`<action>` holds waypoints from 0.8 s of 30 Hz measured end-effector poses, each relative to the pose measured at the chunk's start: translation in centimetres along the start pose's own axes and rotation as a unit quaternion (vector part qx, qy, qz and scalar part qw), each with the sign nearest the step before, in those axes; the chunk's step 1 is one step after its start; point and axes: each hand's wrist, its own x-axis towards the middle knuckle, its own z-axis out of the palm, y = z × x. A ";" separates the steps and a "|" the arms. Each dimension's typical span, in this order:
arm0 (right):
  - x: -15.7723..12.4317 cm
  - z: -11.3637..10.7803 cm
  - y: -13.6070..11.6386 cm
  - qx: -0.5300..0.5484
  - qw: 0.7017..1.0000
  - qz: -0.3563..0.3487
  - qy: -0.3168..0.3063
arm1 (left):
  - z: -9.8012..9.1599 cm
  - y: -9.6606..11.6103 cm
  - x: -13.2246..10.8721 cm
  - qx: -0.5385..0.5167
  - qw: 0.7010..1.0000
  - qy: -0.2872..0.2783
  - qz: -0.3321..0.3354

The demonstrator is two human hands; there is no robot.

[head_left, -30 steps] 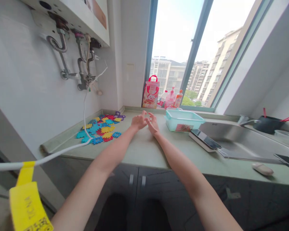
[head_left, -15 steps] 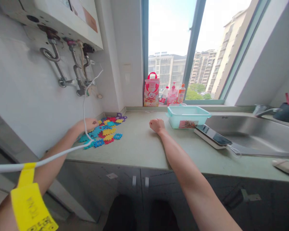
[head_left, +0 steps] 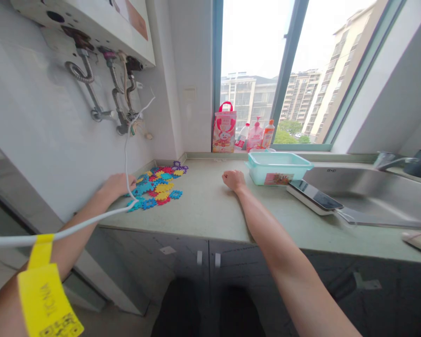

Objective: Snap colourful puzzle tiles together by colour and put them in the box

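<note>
Many toy gears [head_left: 164, 187] in blue, yellow, red and purple lie in a loose heap at the counter's left end, by the wall. My left hand [head_left: 118, 185] reaches in at the heap's left edge, touching or very near the blue gears. A white cable crosses in front of it, and its fingertips are hard to make out. My right hand [head_left: 234, 179] rests on the counter in a fist, apart from the gears. Nothing shows in its fingers. Just to its right stands a light teal plastic tub [head_left: 279, 168] with a picture label.
A phone [head_left: 315, 196] lies on a white block by the steel sink [head_left: 379, 192]. A pink carton [head_left: 224, 131] and several bottles [head_left: 255, 135] line the windowsill. The white cable [head_left: 91, 222] with a yellow tag [head_left: 45, 295] hangs across the left. Pipes [head_left: 117, 98] run below a wall heater.
The whole view has shifted slightly, moving the scene right and up. My left hand has drawn back a little toward the heap's near left edge. My right fist stays in place.
</note>
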 end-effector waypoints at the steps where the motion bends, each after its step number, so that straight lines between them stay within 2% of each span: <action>1: 0.1 0.1 0.0 0.001 1.000 0.001 0.001 | 0.0 0.4 -0.2 0.030 0.999 0.014 -0.002; 3: 0.3 0.3 0.0 0.006 1.000 0.001 0.002 | -0.1 1.8 -0.5 0.084 0.996 0.039 -0.002; 5: 0.4 0.4 0.0 0.010 1.000 -0.001 0.001 | 0.0 4.2 -0.5 0.098 0.993 0.057 0.021; 10: 0.3 0.3 0.2 0.016 1.000 -0.004 -0.005 | 0.5 12.8 1.0 0.051 0.978 0.066 0.189; 12: 0.1 0.1 0.4 0.018 1.000 -0.006 -0.011 | 0.4 15.5 2.0 0.030 0.973 0.073 0.215; 14: 0.0 0.1 0.4 0.021 0.999 -0.012 -0.021 | 0.0 16.7 2.9 0.018 0.973 0.080 0.217; 16: 0.1 0.2 0.4 0.027 0.999 -0.022 -0.038 | -0.5 16.4 3.4 0.021 0.978 0.079 0.193; 19: 0.4 0.7 0.3 0.036 0.996 -0.039 -0.069 | -1.1 13.8 2.9 0.019 0.984 0.057 0.166; 24: 0.8 1.1 0.1 0.041 0.995 -0.037 -0.081 | -0.9 9.0 -0.5 -0.072 0.968 -0.025 0.238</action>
